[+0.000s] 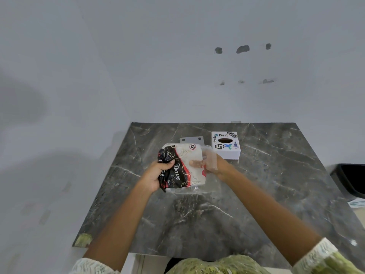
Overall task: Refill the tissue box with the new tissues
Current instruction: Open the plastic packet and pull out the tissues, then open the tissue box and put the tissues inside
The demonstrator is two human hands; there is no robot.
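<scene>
Dark marble counter (256, 194) w/ white tissue box (226, 146) at back. Tissue pack (184, 168), plastic-wrapped, held just in front-left of box, above counter. Left hand (158, 175) clenched on pack's black end; right hand (212, 165) gripping clear wrap nearest box.

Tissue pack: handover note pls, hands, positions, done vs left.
Left hand grips the black end of the tissue pack, held above the marble counter.
Right hand is at the pack's clear end, seemingly inside the wrapper.
Tissue box stands behind, right of the pack; its slot looks dark and empty.
Done: pack apparently opened.
Left: pull the tissues out, load the box.
</scene>
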